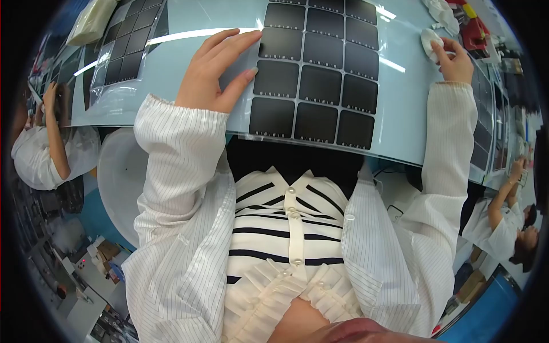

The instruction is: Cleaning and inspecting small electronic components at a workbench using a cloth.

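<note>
Before me on the pale blue tabletop (400,103) lies a clear sheet with a grid of dark rectangular panels (320,86). My left hand (220,71) rests at the sheet's left side, fingers stretched out and the fingertips at its edge; nothing is in it. Off to the right, apart from the sheet, my right hand (456,60) pinches a crumpled white wipe (429,46) between thumb and fingers.
At the upper left lie more dark panels (127,46) under clear plastic and a cream-coloured packet (91,23). A red holder (473,31) and crumpled white material (443,14) are at the upper right. A white bin (114,183) stands below the table's left edge. Co-workers (54,151) sit on both sides.
</note>
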A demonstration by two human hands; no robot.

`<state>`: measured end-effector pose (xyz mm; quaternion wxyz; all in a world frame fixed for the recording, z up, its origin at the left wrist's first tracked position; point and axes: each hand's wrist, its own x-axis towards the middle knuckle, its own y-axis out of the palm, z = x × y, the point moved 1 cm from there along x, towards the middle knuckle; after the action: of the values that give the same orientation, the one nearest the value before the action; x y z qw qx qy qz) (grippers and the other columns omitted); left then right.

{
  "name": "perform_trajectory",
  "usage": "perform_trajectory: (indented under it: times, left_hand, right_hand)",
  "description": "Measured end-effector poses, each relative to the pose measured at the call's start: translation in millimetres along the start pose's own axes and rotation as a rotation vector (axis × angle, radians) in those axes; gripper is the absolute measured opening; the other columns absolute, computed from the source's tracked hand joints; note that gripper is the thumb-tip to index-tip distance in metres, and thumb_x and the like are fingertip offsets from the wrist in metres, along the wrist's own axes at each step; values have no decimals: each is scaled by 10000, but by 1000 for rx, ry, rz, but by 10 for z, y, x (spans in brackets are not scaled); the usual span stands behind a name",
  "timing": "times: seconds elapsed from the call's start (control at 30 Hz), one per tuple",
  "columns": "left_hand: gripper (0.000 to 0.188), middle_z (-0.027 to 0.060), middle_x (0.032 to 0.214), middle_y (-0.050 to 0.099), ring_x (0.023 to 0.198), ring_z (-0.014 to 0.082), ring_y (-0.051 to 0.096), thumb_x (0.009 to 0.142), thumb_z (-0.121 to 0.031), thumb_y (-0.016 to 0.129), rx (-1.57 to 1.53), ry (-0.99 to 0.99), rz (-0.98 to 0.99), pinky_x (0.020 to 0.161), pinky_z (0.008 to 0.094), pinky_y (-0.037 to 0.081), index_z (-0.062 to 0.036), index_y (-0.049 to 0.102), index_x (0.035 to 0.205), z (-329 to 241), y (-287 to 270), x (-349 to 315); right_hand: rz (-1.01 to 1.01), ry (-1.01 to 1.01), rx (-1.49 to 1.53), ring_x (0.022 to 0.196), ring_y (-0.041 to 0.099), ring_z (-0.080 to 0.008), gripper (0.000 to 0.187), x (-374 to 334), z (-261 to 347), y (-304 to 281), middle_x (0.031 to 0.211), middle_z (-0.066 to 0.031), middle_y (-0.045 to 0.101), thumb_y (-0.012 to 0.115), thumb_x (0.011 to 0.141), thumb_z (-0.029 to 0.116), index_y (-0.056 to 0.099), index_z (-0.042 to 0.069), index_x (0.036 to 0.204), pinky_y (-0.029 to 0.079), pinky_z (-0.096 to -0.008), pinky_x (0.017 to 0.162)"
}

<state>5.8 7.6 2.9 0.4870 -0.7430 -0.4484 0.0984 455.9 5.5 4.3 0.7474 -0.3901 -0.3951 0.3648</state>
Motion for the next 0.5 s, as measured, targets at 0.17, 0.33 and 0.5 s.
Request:
perform_trajectory:
  times: [0.17, 0.33, 0.5]
  left_hand:
    - [456, 80, 1227, 561, 1212, 267, 460, 811, -105, 653, -26, 13, -45, 938, 367, 445, -165, 547, 1250, 47, 29, 30]
    - [444, 77, 1246, 545, 1199, 266, 471, 816, -114, 653, -6, -1, -71, 921, 359, 454, -178, 554, 1244, 134, 59, 2]
    - [412, 74, 1263, 534, 1193, 263, 480, 841, -154, 643, 19, -51, -82, 900, 350, 469, -198, 558, 1241, 55, 81, 34]
  right_hand:
    - [8, -365, 363, 646, 566, -61, 295, -451, 693, -90, 776, -14, 637, 706, 811, 227, 655, 47, 1039, 443, -197, 574]
    - [403, -928, 493, 617, 591, -200, 255, -1507, 1847, 68, 881, -93, 587, 669, 742, 24, 605, 39, 989, 476, -265, 566]
    - [45, -783, 283, 679, 599, -178, 320, -718, 1374, 247, 919, -110, 586, 622, 772, -2, 596, 25, 1090, 484, -275, 610]
